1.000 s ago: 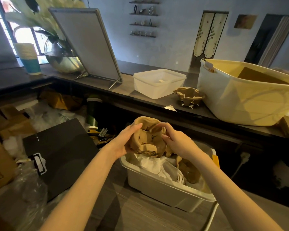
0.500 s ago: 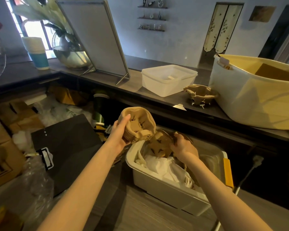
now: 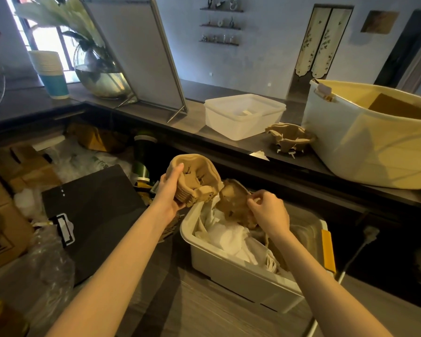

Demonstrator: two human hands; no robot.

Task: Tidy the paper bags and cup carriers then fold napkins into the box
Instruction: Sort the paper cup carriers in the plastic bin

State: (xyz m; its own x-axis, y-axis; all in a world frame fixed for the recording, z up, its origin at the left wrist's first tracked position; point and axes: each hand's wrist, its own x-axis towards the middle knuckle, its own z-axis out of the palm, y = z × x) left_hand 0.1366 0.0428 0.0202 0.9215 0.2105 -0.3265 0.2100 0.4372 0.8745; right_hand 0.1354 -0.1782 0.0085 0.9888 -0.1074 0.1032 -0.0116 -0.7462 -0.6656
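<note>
My left hand [image 3: 168,190] grips a stack of brown pulp cup carriers [image 3: 197,178], held up over the left end of a grey bin [image 3: 241,271]. My right hand [image 3: 269,211] reaches into that bin and pinches the edge of another brown cup carrier [image 3: 233,203] lying on white napkins [image 3: 226,237]. More brown cup carriers [image 3: 289,138] sit on the dark counter [image 3: 192,117] beside a white lidded box [image 3: 243,115]. A large cream tub [image 3: 374,147] with a brown paper bag [image 3: 396,108] inside stands at the right.
A framed sign board [image 3: 136,52], a glass vase [image 3: 100,74] and stacked paper cups [image 3: 50,71] stand at the back left. Cardboard boxes [image 3: 7,198], plastic wrap and a black flat bag [image 3: 90,215] crowd the lower shelf at left.
The stack both hands held is now in my left hand alone, lifted to the left. My right hand dropped into the bin onto another carrier. The camera has shifted closer.
</note>
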